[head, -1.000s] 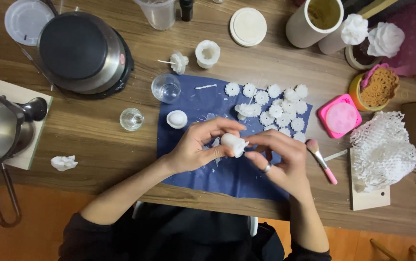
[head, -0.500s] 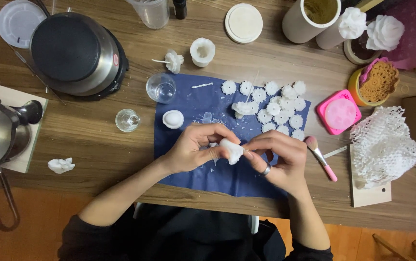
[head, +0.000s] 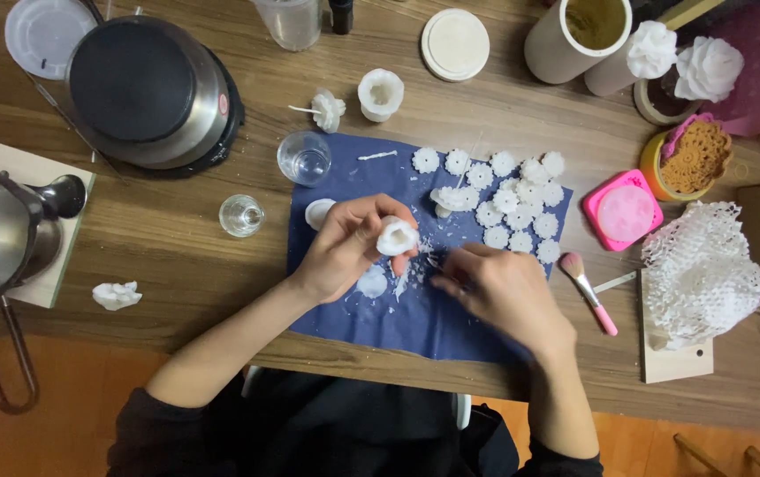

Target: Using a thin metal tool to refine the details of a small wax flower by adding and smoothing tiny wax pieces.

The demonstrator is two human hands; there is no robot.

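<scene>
A small white wax flower [head: 396,237] is gripped by the left hand [head: 345,247] over the blue cloth [head: 380,314]. The right hand [head: 497,287] is curled, fingertips on the cloth among white crumbs. More white flowers [head: 513,199] are clustered toward the cloth's far right corner.

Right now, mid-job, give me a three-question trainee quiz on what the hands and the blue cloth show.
1. True or false: the left hand holds the white wax flower.
2. What lies under both hands? A. blue cloth B. wooden board C. pink mould
3. Which side of the cloth is the pink brush on?

Key: 1 true. 2 A. 3 The right side, beyond the right hand.
</scene>
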